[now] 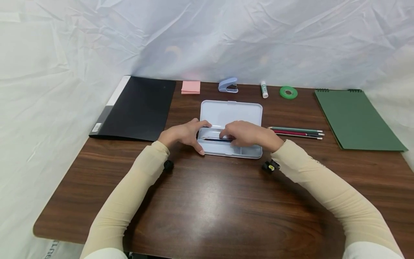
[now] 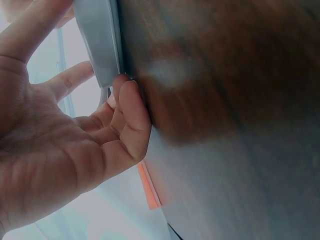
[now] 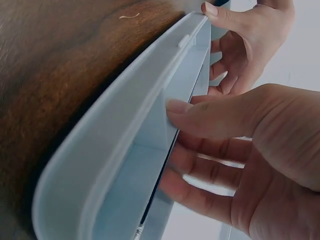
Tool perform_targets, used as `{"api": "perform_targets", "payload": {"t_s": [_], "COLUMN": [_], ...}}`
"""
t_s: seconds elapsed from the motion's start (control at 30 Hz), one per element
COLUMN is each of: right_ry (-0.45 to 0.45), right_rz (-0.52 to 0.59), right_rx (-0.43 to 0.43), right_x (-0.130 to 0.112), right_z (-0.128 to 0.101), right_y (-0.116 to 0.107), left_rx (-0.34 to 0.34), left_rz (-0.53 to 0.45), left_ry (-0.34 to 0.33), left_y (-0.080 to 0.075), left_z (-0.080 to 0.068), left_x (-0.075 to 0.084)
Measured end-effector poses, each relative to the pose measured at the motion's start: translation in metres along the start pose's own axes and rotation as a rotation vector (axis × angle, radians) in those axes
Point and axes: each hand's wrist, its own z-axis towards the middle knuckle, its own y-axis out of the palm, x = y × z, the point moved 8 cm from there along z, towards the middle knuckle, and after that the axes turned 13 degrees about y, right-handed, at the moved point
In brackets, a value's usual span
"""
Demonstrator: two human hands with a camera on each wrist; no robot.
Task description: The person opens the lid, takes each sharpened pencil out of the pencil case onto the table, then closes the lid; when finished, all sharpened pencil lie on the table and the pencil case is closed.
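A white pencil case (image 1: 221,148) lies with its lid (image 1: 231,111) folded back, a divider making a small compartment at its right end. My left hand (image 1: 187,133) holds the case's left end, thumb at the front corner and fingers toward the back. In the left wrist view, curled fingers (image 2: 131,107) touch the case's end wall (image 2: 97,45). My right hand (image 1: 244,133) reaches into the case, thumb and fingers about a dark pencil (image 1: 216,139) lying lengthwise there. The right wrist view has the thumb (image 3: 200,117) beside the divider; the fingertips are partly hidden behind the pencil.
Several pencils (image 1: 295,133) lie right of the case. A black folder (image 1: 139,108) is at left, a green spiral pad (image 1: 360,120) at right. Along the back are pink sticky notes (image 1: 191,87), a stapler (image 1: 228,85), a glue stick (image 1: 264,90) and green tape (image 1: 288,92).
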Motion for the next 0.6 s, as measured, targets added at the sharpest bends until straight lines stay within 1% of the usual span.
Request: {"api": "perform_targets", "payload": {"t_s": [0.37,0.6], "right_ry": [-0.022,-0.040], "right_rz": [0.019,0.051], "right_rx": [-0.004,-0.012], "right_x": [0.0007,0.0030], "right_z": [-0.0001,0.0000], "right_y": [0.0035,0.0029], "left_rx": [-0.005,0.001], "left_rz": [-0.012,-0.005], "left_ry": [0.004,0.002], "left_y": [0.0007,-0.0001], "left_z": [0.0000,-0.0002], "left_x": [0.0013,0.0014]}}
